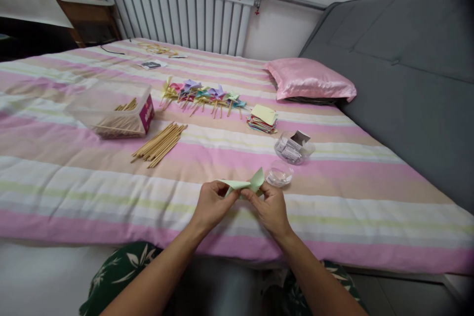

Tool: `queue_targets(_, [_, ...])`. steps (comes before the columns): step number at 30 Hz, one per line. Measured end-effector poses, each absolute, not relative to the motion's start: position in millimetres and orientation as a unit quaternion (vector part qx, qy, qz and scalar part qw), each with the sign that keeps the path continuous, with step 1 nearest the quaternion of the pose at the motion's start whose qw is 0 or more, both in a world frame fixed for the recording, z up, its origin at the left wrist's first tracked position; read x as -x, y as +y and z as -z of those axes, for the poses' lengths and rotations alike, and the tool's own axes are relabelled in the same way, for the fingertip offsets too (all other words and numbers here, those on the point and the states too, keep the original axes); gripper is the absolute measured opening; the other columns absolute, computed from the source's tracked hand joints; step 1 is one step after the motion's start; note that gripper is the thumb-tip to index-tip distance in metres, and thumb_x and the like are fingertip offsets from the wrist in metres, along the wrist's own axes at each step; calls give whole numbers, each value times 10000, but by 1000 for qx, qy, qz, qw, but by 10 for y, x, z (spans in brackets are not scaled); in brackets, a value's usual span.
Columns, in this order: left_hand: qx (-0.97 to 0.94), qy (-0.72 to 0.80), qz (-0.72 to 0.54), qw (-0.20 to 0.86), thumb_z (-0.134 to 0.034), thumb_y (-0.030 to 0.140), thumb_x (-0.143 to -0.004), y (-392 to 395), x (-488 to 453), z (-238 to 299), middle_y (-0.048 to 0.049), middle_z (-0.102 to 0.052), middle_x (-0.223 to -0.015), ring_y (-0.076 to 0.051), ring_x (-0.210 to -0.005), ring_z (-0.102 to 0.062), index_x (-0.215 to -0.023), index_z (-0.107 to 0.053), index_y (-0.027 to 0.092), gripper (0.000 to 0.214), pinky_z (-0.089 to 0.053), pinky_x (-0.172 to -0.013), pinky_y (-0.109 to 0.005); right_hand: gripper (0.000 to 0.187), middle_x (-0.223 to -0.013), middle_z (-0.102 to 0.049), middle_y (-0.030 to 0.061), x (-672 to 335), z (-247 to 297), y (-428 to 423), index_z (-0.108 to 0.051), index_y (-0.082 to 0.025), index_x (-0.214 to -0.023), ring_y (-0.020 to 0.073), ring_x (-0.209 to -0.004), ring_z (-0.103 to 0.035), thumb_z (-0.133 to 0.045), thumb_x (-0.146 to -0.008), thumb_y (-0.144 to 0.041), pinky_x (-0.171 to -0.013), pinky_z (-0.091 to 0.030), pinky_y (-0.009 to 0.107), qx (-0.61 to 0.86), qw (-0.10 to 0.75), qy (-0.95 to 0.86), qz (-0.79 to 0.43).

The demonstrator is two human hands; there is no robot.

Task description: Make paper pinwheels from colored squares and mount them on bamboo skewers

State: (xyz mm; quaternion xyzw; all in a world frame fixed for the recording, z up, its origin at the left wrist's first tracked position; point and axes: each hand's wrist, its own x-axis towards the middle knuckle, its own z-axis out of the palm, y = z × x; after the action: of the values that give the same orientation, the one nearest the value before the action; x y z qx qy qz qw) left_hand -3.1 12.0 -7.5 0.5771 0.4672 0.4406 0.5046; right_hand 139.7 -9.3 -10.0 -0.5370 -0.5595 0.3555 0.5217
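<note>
Between my two hands is a light green paper pinwheel [237, 185], its blades partly folded toward the middle. My left hand [215, 202] pinches its left side, thumb toward the centre. From the other side my right hand [269, 207] grips it, thumb also near the centre. Just beyond my right hand stands a small clear dish [280, 174] with tiny items I cannot make out. Behind that is a clear round container [294, 148] holding printed packets. A stack of coloured paper squares [262, 117] lies farther back.
A bundle of thin wooden sticks [161, 144] lies on the striped bedspread [207, 153]. Left of it, a clear plastic box [111, 113] holds more sticks. Several finished pinwheels [202, 93] lie in a row beyond. A pink pillow [309, 79] rests near the grey headboard [400, 59].
</note>
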Motion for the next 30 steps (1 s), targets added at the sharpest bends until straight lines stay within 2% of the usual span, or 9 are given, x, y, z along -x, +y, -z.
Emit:
queue_targets(3, [-572, 464, -437, 516, -663, 358, -686, 121, 35, 62, -3, -597, -543, -93, -491, -469, -675, -707, 107, 255, -322, -462, -190, 222, -718, -673, 19, -1391, 115, -92, -697, -160, -779, 157, -674, -567, -685, -723, -375, -644, -446, 265, 540, 523, -551, -363])
queue_targets(7, [-574, 458, -440, 517, -664, 349, -692, 119, 31, 65, -28, -665, -612, -113, -527, -529, -701, -727, 108, 249, -354, -480, -191, 240, -706, -668, 19, -1386, 141, -86, -699, -161, -775, 160, -666, -573, -689, -711, -391, -636, -460, 271, 536, 532, -540, -372])
queue_targets(13, [-568, 455, -448, 519, -678, 336, -688, 119, 36, 116, -48, -695, -666, -136, -568, -571, -762, -737, 106, 249, -403, -524, -212, 208, -712, -665, 18, -1386, 141, -80, -700, -180, -764, 169, -689, -585, -695, -708, -381, -656, -474, 283, 517, 540, -528, -404])
queue_targets(23, [-562, 459, -452, 518, -678, 315, -688, 105, 36, 135, -25, -657, -609, -117, -540, -537, -732, -719, 97, 226, -378, -502, -202, 170, -704, -650, 6, -1396, 135, -73, -700, -192, -772, 160, -705, -577, -699, -715, -353, -667, -470, 273, 497, 544, -531, -417])
queue_targets(30, [-563, 445, -455, 527, -683, 312, -698, 101, 44, 128, -74, -715, -747, -171, -658, -613, -802, -725, 102, 239, -447, -602, -242, 182, -710, -652, 14, -1399, 151, -70, -691, -186, -764, 167, -707, -586, -698, -713, -360, -678, -473, 283, 494, 544, -535, -417])
